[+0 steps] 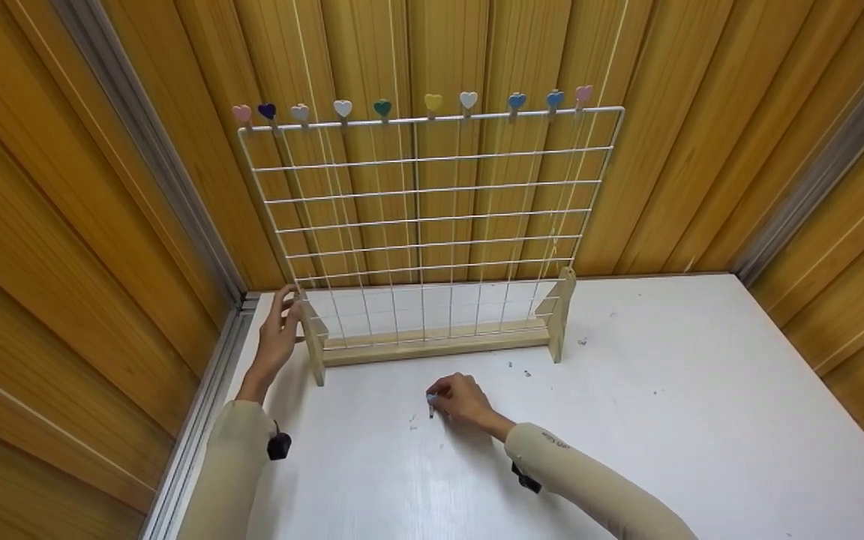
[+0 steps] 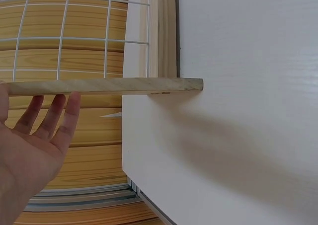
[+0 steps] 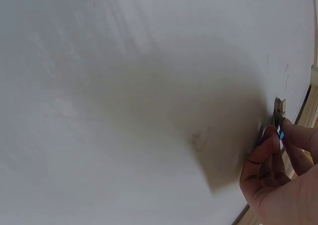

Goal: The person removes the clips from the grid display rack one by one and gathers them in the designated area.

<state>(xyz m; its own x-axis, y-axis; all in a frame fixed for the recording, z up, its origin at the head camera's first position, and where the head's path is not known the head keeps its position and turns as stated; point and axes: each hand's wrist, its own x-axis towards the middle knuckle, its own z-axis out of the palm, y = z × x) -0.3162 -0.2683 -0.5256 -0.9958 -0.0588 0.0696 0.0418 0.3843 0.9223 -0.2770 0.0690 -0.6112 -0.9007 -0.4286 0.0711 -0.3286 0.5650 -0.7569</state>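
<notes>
My right hand [image 1: 463,397] pinches a small wooden clothespin [image 3: 279,111] with a blue heart between thumb and fingers, low over the white table [image 1: 672,450]. The pin's wooden legs stick out past the fingertips. At the left side, my left hand [image 1: 277,334] touches the wooden end post [image 2: 134,85] of a stand, its fingertips against the post's outer face. A white wire grid [image 1: 417,217] rises from this stand. Along its top wire sits a row of heart clothespins, among them a green one [image 1: 382,108], a yellow one [image 1: 433,102] and pink ones at both ends.
The stand's right post [image 1: 563,315] and lower crossbar [image 1: 432,349] rest on the table near its back edge. Yellow wood-look panels [image 1: 702,135] wall in the back and sides. A metal rail [image 1: 199,442] runs along the left edge. Small dark marks dot the table.
</notes>
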